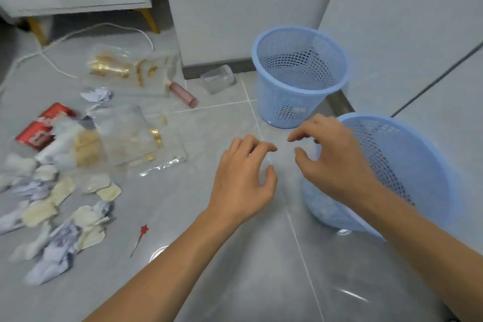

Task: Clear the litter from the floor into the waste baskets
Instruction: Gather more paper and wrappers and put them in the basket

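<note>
Both hands are out front over bare floor [224, 264] and holding nothing. The left hand [241, 180] has its fingers [257, 145] loosely curled and relaxed, and so does the right hand [337, 162], whose fingers [300, 134] point down. Nothing's pinched between them as far as I can see.

The litter is all off to the left of the left fingers, well apart from them. There's a heap of crumpled paper [49, 206], a couple of clear bags [136, 136], a red packet [43, 128], a pink tube [183, 94] further ahead, a clear cup [218, 80] lying on its side near the wall, and a little red pick [139, 239] nearest the left wrist.

There are two blue baskets. The far basket [298, 78] stands ahead of the right fingers, and the near basket [392, 172] sits right under and behind the right hand, with what looks like a bit of paper already in the bottom.

So it's early going, I reckon, with most of the pile untouched. My take on doing this bit well:

- Reach left with the left hand and bunch up several paper wads at once rather than going one by one.
- Keep the right hand by the near basket to steady the rim, since those mesh bins tip easily.
- Crush the bags first so they don't spring back out.
- Mind the white cable [62, 39] behind the pile, that's not trash.
</note>
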Tool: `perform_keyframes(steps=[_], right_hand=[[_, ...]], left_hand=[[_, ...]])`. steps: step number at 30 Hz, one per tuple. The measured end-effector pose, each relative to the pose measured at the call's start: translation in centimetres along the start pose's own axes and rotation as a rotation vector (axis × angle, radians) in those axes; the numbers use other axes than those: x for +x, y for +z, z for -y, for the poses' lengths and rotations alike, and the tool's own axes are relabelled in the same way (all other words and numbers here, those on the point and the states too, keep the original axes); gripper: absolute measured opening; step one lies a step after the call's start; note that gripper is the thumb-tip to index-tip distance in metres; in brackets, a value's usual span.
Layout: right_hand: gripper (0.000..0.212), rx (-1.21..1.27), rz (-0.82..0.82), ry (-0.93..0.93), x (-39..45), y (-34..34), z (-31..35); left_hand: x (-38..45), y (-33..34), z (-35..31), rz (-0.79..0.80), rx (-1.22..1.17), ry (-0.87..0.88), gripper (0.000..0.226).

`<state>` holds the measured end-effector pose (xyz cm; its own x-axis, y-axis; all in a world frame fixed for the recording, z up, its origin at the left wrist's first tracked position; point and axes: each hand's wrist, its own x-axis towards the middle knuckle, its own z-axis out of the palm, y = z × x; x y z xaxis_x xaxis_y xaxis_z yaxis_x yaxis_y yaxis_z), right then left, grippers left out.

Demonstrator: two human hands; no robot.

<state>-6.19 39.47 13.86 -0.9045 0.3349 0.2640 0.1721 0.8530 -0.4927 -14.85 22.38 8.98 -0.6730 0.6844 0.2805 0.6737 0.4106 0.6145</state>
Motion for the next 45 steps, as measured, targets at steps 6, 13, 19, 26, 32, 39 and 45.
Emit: perform_keyframes(steps=[6,13,19,26,32,39,45], right_hand=[[0.021,0.140,0.274,-0.201,5.0,12.6,9.1],[0.038,0.120,0.739,-0.416,4.2,26.8,18.3],[0.060,0.067,0.807,-0.630,2.6,33.7,22.1],[0.030,-0.084,0.797,-0.707,2.2,36.5,21.3],[0.029,-0.023,0.748,-0.646,3.1,35.3,19.7],[0.018,0.107,0.656,-0.540,5.0,30.7,18.3],[0.017,0.124,0.540,-0.342,7.0,23.0,15.3]], left_hand=[[-7.0,-6.5,11.8,-0.067,0.145,-0.271,0.027],[-19.1,-11.5,21.5,-0.171,0.285,-0.659,0.032],[-25.8,-13.3,24.8,-0.262,0.415,-0.983,0.042],[-27.3,-11.5,25.3,-0.080,0.427,-1.037,0.039],[-27.1,-11.9,25.0,-0.153,0.376,-0.965,0.008],[-23.1,-14.4,23.3,-0.268,0.394,-0.846,0.013],[-13.8,-12.6,20.4,-0.230,0.287,-0.556,0.012]])
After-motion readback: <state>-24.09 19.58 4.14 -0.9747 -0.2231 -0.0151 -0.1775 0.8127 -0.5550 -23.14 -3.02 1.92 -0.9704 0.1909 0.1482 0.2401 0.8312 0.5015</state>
